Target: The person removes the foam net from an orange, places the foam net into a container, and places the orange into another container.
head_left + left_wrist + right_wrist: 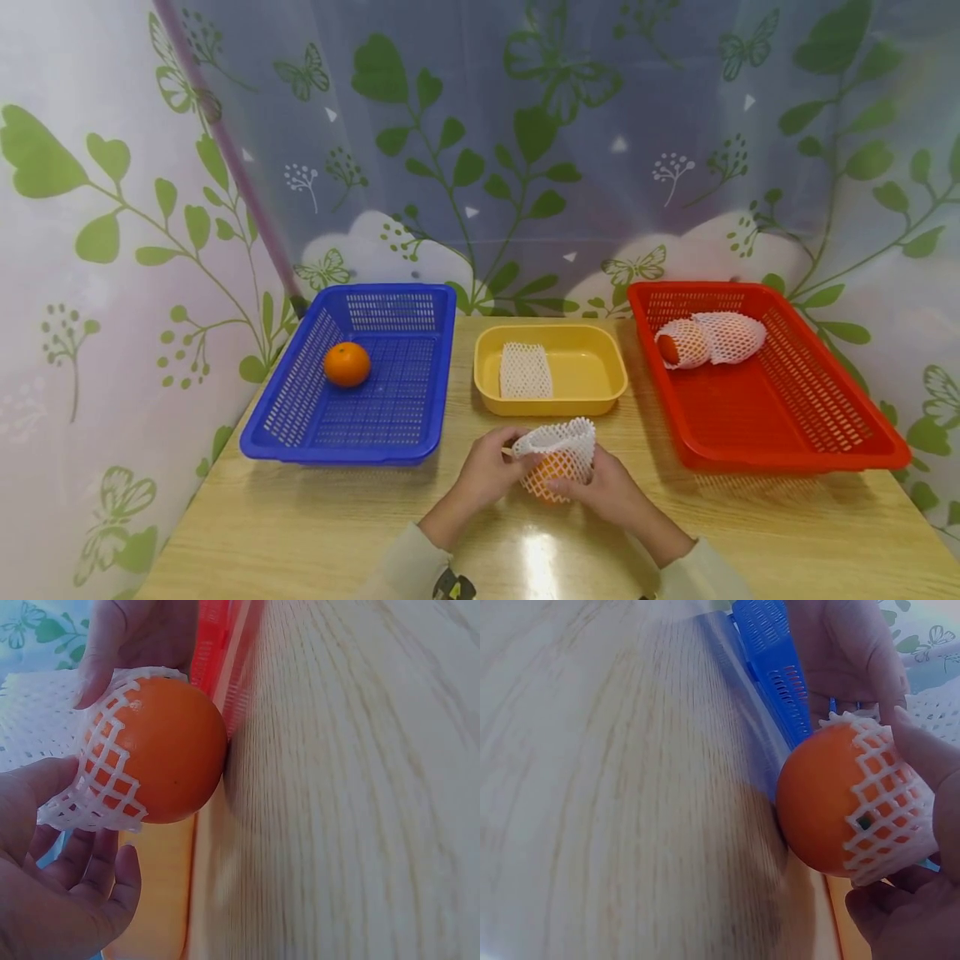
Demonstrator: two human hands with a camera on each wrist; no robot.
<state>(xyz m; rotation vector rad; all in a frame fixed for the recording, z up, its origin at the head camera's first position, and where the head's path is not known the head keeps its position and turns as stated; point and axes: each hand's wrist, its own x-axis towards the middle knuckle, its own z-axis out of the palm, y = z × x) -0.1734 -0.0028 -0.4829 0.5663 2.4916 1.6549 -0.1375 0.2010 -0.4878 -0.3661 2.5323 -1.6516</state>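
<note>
A: Step in hand?

B: Judged as sleeving. Foam net (576,440) covers the upper part of the orange (178,750); underside bare. Position: in front of the yellow tray (551,407), which stands toward the back edge of the desk (247,533). Contact between orange and desk: cannot tell.

A: Hands?

B: Left hand (489,468): grip pinching the net's left side, thumb against fingers. Right hand (611,489): grip pinching the opposite side, thumb over the mesh.

A: Next move?

B: Probably calls for easing the net evenly past the widest part; later, perhaps, transfer to the red basket (810,460) along the right edge, where two netted fruits (723,337) lie.
</note>
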